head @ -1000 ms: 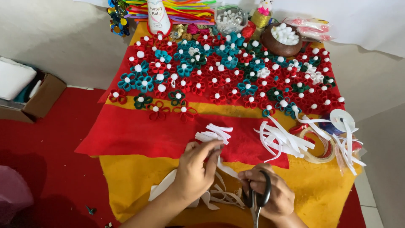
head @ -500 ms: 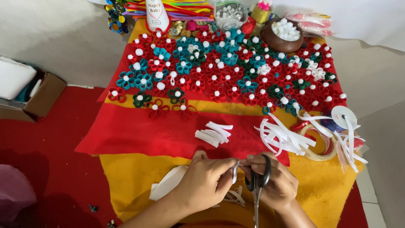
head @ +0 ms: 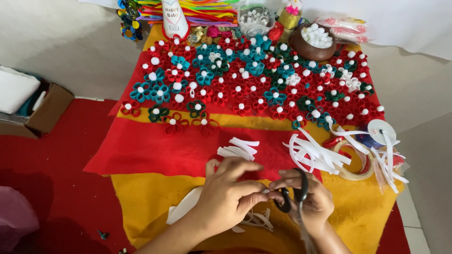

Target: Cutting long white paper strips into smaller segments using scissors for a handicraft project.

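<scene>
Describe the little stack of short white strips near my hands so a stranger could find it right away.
Start at the red felt sheet under the rows of paper flowers. Near its lower edge, just above the left hand, lies the small pile of short white strips. Unlike the long, tangled white ribbon strips to its right, these are short and neatly stacked.

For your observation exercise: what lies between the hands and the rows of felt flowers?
In the head view, a small pile of white strips on bare red felt.

Beyond the red felt sheet [head: 155, 150]: one brown bowl [head: 311, 46], one cardboard box [head: 40, 110], one tape roll [head: 351, 162], one pair of scissors [head: 293, 195], two hands.
</scene>
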